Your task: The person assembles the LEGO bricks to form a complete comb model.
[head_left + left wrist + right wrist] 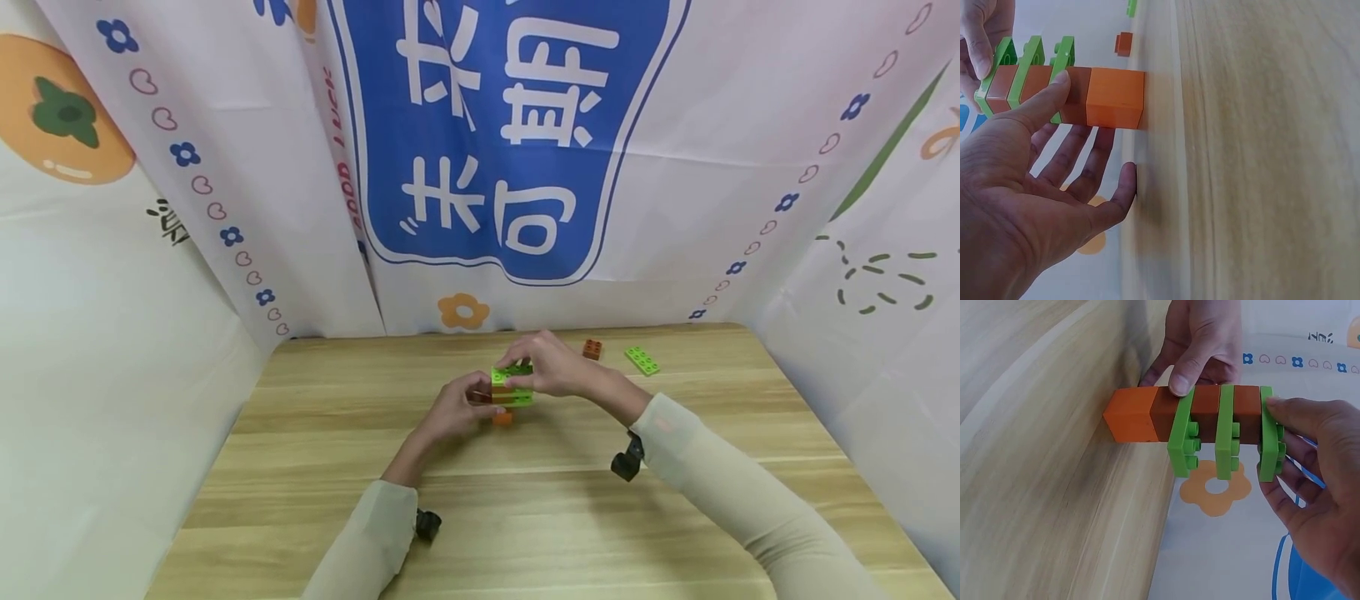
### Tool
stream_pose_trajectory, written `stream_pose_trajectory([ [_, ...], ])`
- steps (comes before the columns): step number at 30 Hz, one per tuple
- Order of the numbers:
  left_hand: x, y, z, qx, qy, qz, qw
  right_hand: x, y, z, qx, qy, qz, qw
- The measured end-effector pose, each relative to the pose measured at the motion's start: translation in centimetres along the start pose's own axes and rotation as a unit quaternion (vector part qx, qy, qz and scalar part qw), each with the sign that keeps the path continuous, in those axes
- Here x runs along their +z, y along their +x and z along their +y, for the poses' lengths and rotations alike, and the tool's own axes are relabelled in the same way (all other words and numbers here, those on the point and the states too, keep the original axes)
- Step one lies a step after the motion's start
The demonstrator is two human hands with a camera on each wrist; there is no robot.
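Observation:
A tower of toy building bricks stands on the table between the hands. An orange block [1132,414] forms its base, and above it brown bricks [1036,82] alternate with green plates [1225,440] that jut out to one side. My left hand [450,408] grips the lower part, its thumb against the lowest green plate and brown brick and fingers round the far side. At the top, my right hand [553,367] pinches the uppermost green plate [1268,440] between thumb and fingers. That plate sits on the top brown brick; whether it is fully pressed down I cannot tell.
Behind and right of the tower, a loose brown brick [592,349] and a loose green plate [642,361] lie near the back edge of the wooden table [525,525]. A printed cloth [660,292] hangs along that edge, with white sheets at both sides.

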State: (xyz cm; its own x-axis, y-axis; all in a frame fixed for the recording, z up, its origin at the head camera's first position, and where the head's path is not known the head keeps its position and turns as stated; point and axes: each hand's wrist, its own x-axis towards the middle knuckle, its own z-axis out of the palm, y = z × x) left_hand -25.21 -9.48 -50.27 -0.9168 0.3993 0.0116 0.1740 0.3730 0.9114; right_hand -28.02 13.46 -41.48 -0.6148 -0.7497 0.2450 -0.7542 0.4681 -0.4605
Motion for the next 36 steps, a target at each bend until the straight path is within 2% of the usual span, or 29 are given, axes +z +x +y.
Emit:
stream_pose_trajectory([
  [9, -0.3, 0.1, -0.1, 0.002, 0.001, 0.008, 1.0000, 0.2, 0.1, 0.0, -0.016, -0.008, 0.014, 0.9997],
  [14, -0.3, 0.1, -0.2, 0.000, 0.000, 0.007, 1.0000, 0.1, 0.1, 0.5, 0.006, 0.040, 0.009, 0.9991],
  [19, -0.2, 0.3, -0.3, 0.001, -0.002, 0.007, 1.0000, -0.5, -0.3, 1.1, 0.029, 0.098, 0.028, 0.9944],
  [27, 0.0, 0.3, -0.4, -0.001, -0.008, 0.007, 0.9999, -2.1, -1.3, 2.8, 0.068, 0.096, 0.056, 0.9915],
  [36, 0.1, 0.1, -0.2, -0.010, -0.005, 0.008, 0.9999, -3.2, -3.1, 6.0, 0.094, 0.087, 0.069, 0.9894],
])
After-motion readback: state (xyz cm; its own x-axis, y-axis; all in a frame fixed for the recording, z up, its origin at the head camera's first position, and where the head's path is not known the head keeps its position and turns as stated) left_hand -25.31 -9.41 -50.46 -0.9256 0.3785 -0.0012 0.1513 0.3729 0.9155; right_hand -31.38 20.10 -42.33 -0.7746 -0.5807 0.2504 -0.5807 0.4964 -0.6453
